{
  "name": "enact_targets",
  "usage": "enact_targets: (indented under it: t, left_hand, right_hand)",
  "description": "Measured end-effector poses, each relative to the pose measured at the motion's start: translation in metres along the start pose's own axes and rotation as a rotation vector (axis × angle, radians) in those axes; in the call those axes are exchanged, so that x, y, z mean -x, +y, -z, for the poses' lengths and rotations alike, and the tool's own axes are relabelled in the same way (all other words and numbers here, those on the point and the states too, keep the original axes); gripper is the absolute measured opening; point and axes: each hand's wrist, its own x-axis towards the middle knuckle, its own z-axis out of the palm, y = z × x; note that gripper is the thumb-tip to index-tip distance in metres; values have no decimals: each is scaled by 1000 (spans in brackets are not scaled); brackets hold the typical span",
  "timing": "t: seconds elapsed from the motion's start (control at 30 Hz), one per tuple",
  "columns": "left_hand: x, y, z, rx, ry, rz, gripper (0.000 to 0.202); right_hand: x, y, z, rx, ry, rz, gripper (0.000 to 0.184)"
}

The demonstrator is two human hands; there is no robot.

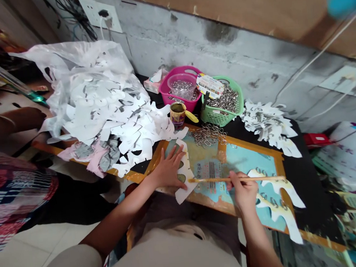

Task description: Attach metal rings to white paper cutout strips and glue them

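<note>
My left hand (pixel 170 167) lies flat with fingers spread on a white cut-out piece (pixel 185 160) with a wavy, notched edge. Pinched in my right hand (pixel 243 190) is a thin wooden stick (pixel 213 180); its yellowed tip touches or hovers at the piece's edge, I cannot tell which. To the right, two similar cut-outs (pixel 290 192) bear metal rings and yellowish smears along their edges. A pile of metal rings (pixel 207 135) sits beyond my hands, near an open can (pixel 178 113) of yellowish-brown stuff with a yellow handle beside it.
Behind stand a pink basket (pixel 164 94) and a green basket (pixel 214 118) of metal rings. Many white cut-outs (pixel 100 103) heap at left with a pink-grey cloth (pixel 97 157); another stack (pixel 267 123) is at right. A co-worker's arm (pixel 17 120) shows at far left.
</note>
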Motion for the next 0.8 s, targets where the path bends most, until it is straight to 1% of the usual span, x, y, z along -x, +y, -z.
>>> enact_targets:
  t: [0.1,0.2,0.23,0.3,0.37,0.4,0.43,0.47,0.5,0.53,0.6,0.67,0.7,0.73,0.8]
  left_hand:
    - [1,1,0,11,17,1,123]
    - [4,-1,3,73,74,1,123]
    - [5,-2,4,119,124,12,121]
    - [9,-2,6,224,295,55,109]
    - [15,3,5,283,474,54,84]
    - [20,8,3,289,528,26,68]
    - [25,13,-1,279,544,-25,53]
    - [30,20,-6,262,525,-82,40]
    - [36,26,-12,245,494,-137,30]
    - [41,32,-18,214,461,-183,24]
    - [50,40,-31,172,436,-208,22]
    - [57,44,-40,158,443,-187,25]
    - [58,44,-43,160,450,-175,26]
    - [60,44,-44,163,456,-166,26]
    - [60,43,-45,168,463,-158,21]
  right_hand:
    - [3,-8,-4,59,-39,-12,44]
    - [5,-15,-1,80,-19,-10,45]
    - [6,-15,1,85,-14,-9,44]
    - [7,-15,3,91,-13,-8,43]
    - [9,-14,4,93,-12,-1,42]
    - [10,-13,4,92,-16,2,40]
    - [11,-12,5,89,-24,2,37]
    - [11,-11,6,81,-35,1,31]
    - [11,-11,7,69,-52,-5,25]
    - [11,-11,9,57,-76,-14,22]
    - [10,-13,13,49,-165,-47,23]
    - [9,-16,18,73,-280,-86,23]
    - [9,-17,20,90,-303,-99,24]
    - [9,-18,22,104,-288,-105,26]
    - [9,-18,25,112,-161,-96,33]
